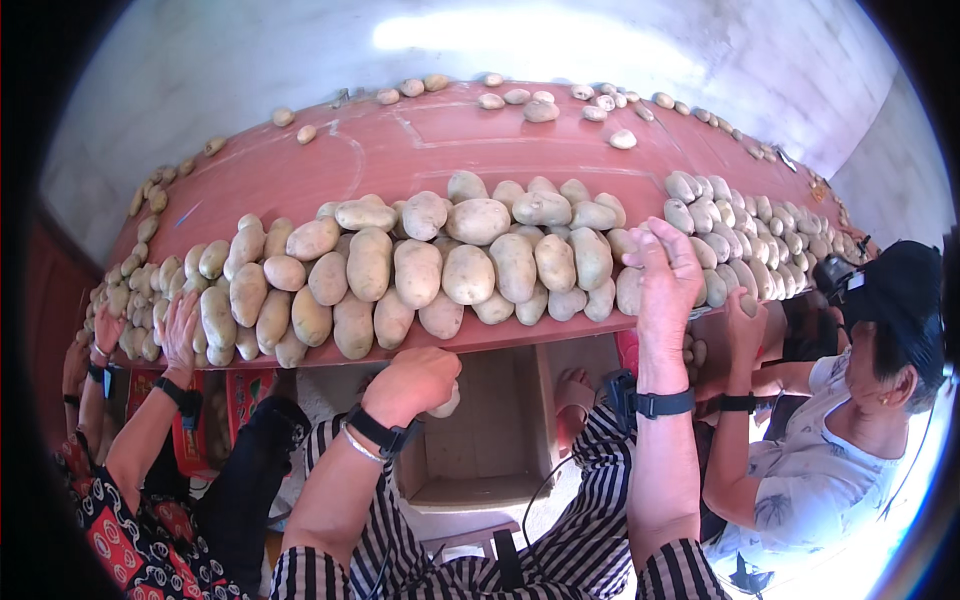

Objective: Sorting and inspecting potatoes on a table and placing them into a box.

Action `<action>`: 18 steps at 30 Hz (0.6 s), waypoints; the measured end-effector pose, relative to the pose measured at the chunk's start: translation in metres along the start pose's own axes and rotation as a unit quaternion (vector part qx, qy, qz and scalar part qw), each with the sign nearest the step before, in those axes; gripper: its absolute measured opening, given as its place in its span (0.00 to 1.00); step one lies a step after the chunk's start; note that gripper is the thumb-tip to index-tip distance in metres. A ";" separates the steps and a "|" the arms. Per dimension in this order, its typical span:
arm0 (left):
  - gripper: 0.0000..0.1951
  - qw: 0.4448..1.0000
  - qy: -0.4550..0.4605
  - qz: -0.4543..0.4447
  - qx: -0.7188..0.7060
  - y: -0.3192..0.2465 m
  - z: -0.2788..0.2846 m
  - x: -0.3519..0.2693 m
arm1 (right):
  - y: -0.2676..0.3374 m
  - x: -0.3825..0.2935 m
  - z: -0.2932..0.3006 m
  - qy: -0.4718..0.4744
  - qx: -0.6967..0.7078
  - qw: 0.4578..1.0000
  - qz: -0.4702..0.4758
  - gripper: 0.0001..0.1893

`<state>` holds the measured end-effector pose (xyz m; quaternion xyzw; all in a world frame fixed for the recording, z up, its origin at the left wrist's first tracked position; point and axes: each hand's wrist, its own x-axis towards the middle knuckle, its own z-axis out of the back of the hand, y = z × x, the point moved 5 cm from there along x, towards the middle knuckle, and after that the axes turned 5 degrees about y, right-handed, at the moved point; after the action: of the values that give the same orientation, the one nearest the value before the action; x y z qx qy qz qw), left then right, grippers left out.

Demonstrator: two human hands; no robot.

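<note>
In my left hand (415, 384), held palm down over the cardboard box (480, 491), is a pale potato (446, 403), mostly hidden by the fingers. My right hand (667, 262) is raised at the right end of the stacked potatoes (469, 274). Its curled fingertips are beside a potato (621, 243) in the upper layer; whether they grip it cannot be made out. Just below the wrist side of that hand, another potato (629, 291) is partly covered. The stack lies in layered rows along the front edge of the red table (285, 169).
Loose potatoes (541, 111) line the table's back edge by the wall. A second stack (750, 232) continues to the right. On the left, a co-worker's hand (178, 330) rests on the potatoes; at right another person's hand (745, 319) holds one. Red cartons (191, 442) stand below.
</note>
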<state>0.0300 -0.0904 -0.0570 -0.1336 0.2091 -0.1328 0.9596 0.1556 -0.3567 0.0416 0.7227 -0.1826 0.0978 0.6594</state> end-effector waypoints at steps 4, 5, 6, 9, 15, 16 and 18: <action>0.09 1.000 0.008 0.002 0.003 0.000 -0.002 0.001 | -0.014 0.006 0.008 0.001 -0.063 0.997 -0.039 0.15; 0.09 1.000 0.006 0.002 0.003 -0.001 -0.001 0.001 | -0.019 0.006 0.006 0.022 -0.114 0.991 -0.065 0.18; 0.10 1.000 -0.005 0.003 0.001 -0.001 0.001 0.000 | -0.020 0.004 0.003 0.037 -0.111 0.992 -0.051 0.18; 0.10 1.000 -0.002 0.010 0.014 -0.004 0.003 0.000 | -0.031 -0.002 -0.005 0.105 -0.240 0.963 -0.069 0.25; 0.11 0.998 -0.028 0.047 -0.023 -0.003 0.016 0.003 | -0.049 0.004 -0.011 0.157 -0.430 0.886 -0.074 0.34; 0.11 0.998 -0.021 0.045 -0.025 -0.003 0.016 0.002 | -0.052 0.006 -0.012 0.163 -0.435 0.882 -0.081 0.34; 0.10 0.999 -0.028 0.009 -0.040 -0.007 0.019 0.001 | -0.057 0.008 -0.011 0.146 -0.337 0.922 -0.125 0.33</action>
<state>0.0379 -0.0932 -0.0389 -0.1734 0.1880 -0.1121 0.9602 0.1865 -0.3432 -0.0068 0.4526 -0.0145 0.0512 0.8901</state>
